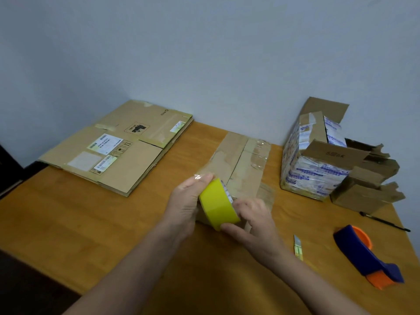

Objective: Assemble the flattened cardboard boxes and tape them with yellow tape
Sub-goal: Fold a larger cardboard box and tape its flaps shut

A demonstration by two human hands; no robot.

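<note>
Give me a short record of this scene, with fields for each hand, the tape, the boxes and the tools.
left hand: grips yellow tape roll
right hand: holds the same roll, near side
middle box: brown, top flaps closed, roll at its near end
flattened boxes: stacked, back left of table
tools: utility knife and blue-orange tape dispenser, right side

Flattened brown cardboard boxes (118, 146) lay left of the small brown cardboard box (241, 164), a blue-and-orange plastic tape dispenser (363, 253) to its right.
</note>
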